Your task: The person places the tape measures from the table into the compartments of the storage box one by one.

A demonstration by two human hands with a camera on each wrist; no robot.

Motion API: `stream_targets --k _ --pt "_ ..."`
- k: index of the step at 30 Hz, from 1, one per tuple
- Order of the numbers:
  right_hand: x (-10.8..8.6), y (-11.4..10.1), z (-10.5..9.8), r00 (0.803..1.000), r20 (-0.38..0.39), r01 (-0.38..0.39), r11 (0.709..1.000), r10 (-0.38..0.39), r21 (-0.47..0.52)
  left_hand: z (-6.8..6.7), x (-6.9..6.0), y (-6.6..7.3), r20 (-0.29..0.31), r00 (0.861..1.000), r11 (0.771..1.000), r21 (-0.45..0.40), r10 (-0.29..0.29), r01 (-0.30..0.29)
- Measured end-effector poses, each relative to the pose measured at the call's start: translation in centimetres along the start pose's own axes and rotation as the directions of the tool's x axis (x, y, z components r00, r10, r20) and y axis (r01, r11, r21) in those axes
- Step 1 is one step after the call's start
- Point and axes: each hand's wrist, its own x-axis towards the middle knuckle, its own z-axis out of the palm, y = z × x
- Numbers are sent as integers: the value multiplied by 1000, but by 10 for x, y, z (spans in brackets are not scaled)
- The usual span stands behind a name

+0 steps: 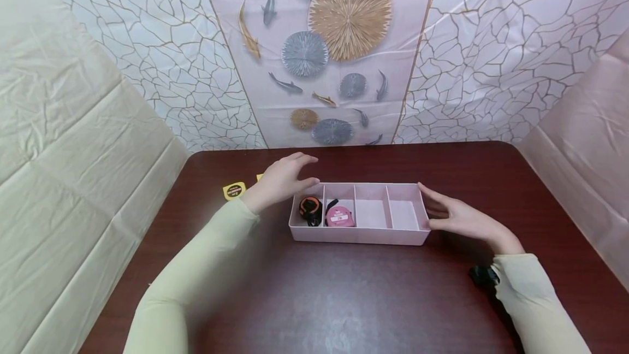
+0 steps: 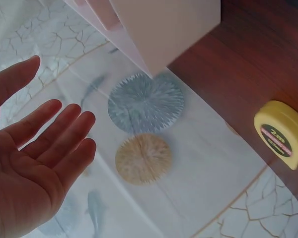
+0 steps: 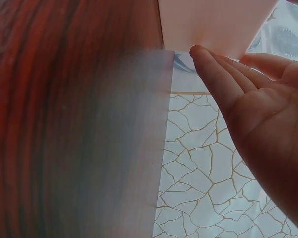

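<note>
A pale pink divided tray (image 1: 360,235) sits on the table. Its leftmost compartment holds a black-and-orange tape measure (image 1: 310,209), and the one beside it holds a pink tape measure (image 1: 340,216). My left hand (image 1: 282,179) hovers by the tray's left end, fingers spread and holding nothing. In the left wrist view, the palm of that left hand (image 2: 44,158) shows, apart from the tray. My right hand (image 1: 462,218) touches the tray's right end, with extended fingers against the end wall (image 3: 213,29) in the right wrist view.
A yellow tape measure (image 1: 234,190) lies left of the tray; another yellow item (image 1: 259,177) is mostly hidden behind my left hand. The dark wooden table (image 1: 344,294) meets patterned cloth (image 1: 314,97) at its back edge. Pale cloth hangs along both sides.
</note>
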Motion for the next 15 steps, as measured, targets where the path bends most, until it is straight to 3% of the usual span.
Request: stream_targets --k 15 --pt "1 0 -1 1000 -2 0 1000 0 -3 -9 -21 -32 -61 992 994 -27 -109 107"
